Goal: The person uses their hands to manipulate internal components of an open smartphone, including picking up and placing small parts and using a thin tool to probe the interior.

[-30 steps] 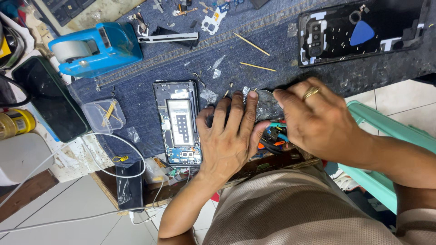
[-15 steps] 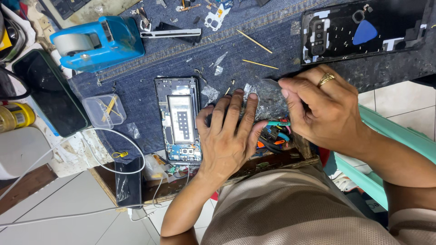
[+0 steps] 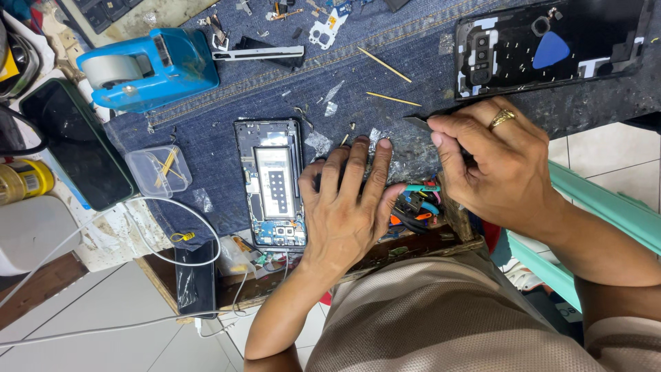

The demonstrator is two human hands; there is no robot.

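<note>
An opened phone body (image 3: 272, 182), its inner parts bare, lies on a blue denim mat (image 3: 385, 41). My left hand (image 3: 344, 207) rests flat just to its right, fingers spread, on crinkled clear film (image 3: 406, 162). My right hand (image 3: 499, 169), with a gold ring, pinches a thin dark flat tool (image 3: 416, 122) whose tip points left over the film. Between the hands, at the bench's near edge, a heap of coloured small tools (image 3: 416, 207) shows.
A blue tape dispenser (image 3: 148, 65) stands far left, with a dark-screened phone (image 3: 76, 141) and a small clear box (image 3: 158, 169) nearer. A black back cover (image 3: 551, 48) carrying a blue pick lies far right. Two wooden sticks (image 3: 385, 65), a white cable (image 3: 103, 227) and a yellow can (image 3: 24, 179) are around.
My right hand has lifted from the coloured tools at the near edge and moved away from me, now pinching the thin dark tool. My left hand has stayed flat.
</note>
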